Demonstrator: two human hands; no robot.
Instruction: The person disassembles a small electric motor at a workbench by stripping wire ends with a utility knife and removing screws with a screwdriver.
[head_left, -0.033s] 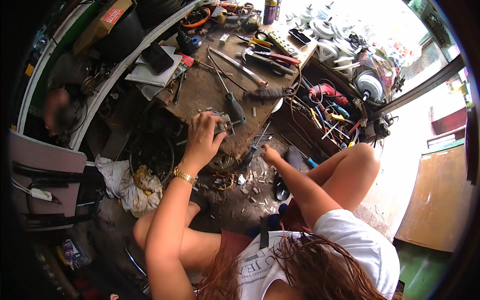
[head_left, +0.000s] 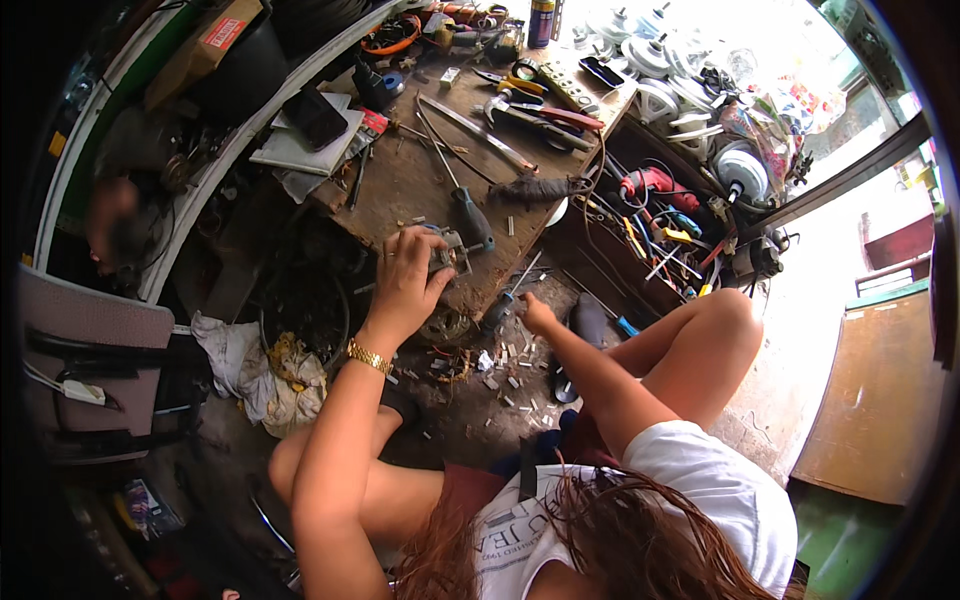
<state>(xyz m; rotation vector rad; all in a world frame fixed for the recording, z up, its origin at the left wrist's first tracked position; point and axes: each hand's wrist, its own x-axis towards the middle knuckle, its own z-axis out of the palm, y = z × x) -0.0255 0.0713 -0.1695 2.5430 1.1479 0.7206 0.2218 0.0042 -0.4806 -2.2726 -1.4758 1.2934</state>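
Note:
My left hand (head_left: 405, 275), with a gold watch band at the wrist, grips a small squarish metal motor part (head_left: 460, 258) at the near corner of the wooden worktable. The fingers cover much of that part. Just beyond it lies a flat screwdriver (head_left: 472, 218) with a dark grey-blue handle. Off the table's right corner, my right hand (head_left: 538, 316) is low with curled fingers; what they hold, if anything, is too small to make out. Close to its fingertips is another screwdriver (head_left: 498, 312) with a blue and black handle.
On the worktable (head_left: 395, 215) are a hammer (head_left: 497, 103), pliers (head_left: 512, 84), a bar and a phone on papers. A tool drawer (head_left: 650, 215) and white fan motors (head_left: 645, 55) stand right. Small metal pieces (head_left: 512, 382) litter the floor near a rag (head_left: 235, 360).
My right hand has shifted slightly left and down, closer to the blue and black screwdriver. The left hand stays on the metal part.

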